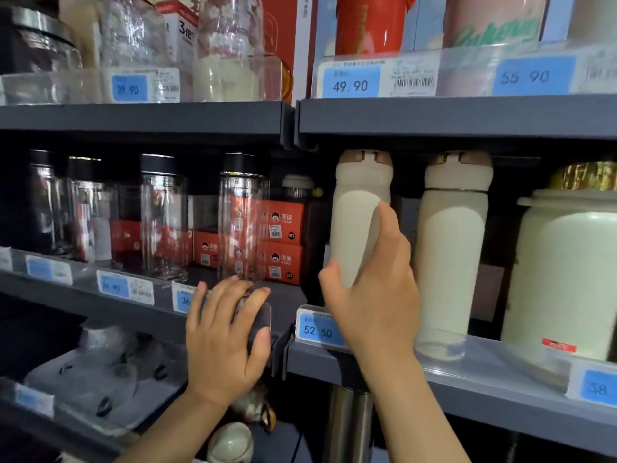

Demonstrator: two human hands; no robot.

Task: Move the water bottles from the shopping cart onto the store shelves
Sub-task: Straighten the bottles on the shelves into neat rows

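Dim overall, deep shadow under the shelves and toward lower left; price tags catch light brightly; motion blur softens labels; wide-angle bending at edges.

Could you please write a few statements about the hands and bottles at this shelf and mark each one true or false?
1. The right hand grips a cream bottle. True.
2. The left hand holds a red cup. False: it grips the base of a clear glass bottle with a black cap.
3. The blue tag under the right hand reads 52.50. True.
4. The held cream bottle is the only one of its kind here. False: a second cream bottle stands on the shelf just right of it.
5. Red boxes sit behind the clear glass bottle. True.
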